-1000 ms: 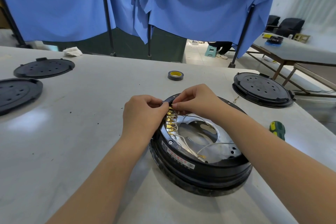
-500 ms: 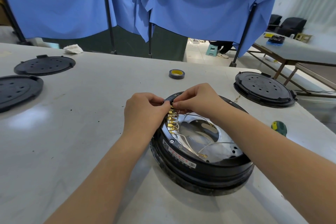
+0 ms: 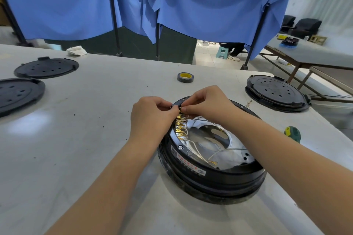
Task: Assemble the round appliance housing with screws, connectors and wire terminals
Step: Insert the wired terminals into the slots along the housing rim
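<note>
- Far left on the white bench (image 3: 80, 139), two flat black round covers: one cut by the frame edge (image 3: 18, 95), the other just behind it (image 3: 46, 67).
- Behind those, a crumpled white rag (image 3: 76, 51) lies at the bench's back edge, under the blue curtains (image 3: 191, 5).
- Moving in: the left hand (image 3: 152, 116) reaches in from below, fingers curled, its grip pinched tight at the far left rim of the housing. What exactly sits between the fingertips is too small to tell, but it is at the top of the terminal row.
- A roll of dark tape with a yellow core (image 3: 185, 77) lies flat on the bench beyond the hands, well apart from them.
- Centre stage, the round appliance housing (image 3: 210, 177) sits on the bench, open side up, black outer ring around a silvery inner plate (image 3: 219, 143).
- A row of brass wire terminals (image 3: 180, 125) runs along the inner left rim, thin white wires (image 3: 193, 145) trailing off across the plate.
- The right hand (image 3: 206, 103) meets the left fingertip to fingertip, its grip narrow too, pinching at the topmost terminal.
- Further right, a closed black round unit (image 3: 277, 92) stands on the bench.
- A green and yellow screwdriver handle (image 3: 292, 133) pokes out just past the right forearm.
- Far right, another table (image 3: 315, 53) with dark chairs (image 3: 305, 26) behind it.
</note>
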{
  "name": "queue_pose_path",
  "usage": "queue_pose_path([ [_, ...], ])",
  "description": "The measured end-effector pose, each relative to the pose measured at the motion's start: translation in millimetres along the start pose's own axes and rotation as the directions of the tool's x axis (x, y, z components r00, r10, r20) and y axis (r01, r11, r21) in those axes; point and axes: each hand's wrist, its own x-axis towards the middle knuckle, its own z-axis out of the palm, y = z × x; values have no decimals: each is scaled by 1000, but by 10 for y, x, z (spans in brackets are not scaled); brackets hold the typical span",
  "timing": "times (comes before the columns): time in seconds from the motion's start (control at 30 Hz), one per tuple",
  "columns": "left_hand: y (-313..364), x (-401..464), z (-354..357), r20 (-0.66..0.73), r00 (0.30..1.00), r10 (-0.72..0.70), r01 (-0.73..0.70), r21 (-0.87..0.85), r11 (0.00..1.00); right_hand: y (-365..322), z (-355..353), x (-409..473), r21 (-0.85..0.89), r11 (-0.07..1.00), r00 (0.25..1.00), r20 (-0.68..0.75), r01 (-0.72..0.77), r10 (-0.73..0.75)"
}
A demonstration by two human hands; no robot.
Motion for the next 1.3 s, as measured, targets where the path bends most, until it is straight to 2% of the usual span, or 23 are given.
queue_pose_path([
  [0.2,6,-1,-1,1,1000,9,-9,-2,1000,-3,-15,9,-88,994,997,14,70,-69],
  [0.43,0,3,9,-8,1000,15,-15,13,1000,-2,16,3,0,1000,1000,-16,4,-4],
  [0.73,8,1,5,-6,1000,15,-15,7,1000,2,-1,26,-73,994,997,10,79,-79],
  [0.93,2,-3,-2,-4,1000,6,-6,-11,1000,9,6,25,-7,1000,1000,10,16,-15],
  [1.13,-13,9,-7,21,1000,-15,16,-23,1000,29,-29,-2,-150,979,984,-91,136,-151],
  [1.3,-24,27,-8,50,999,11,-11,9,1000,32,-60,-40,-80,983,986,-22,162,-165],
])
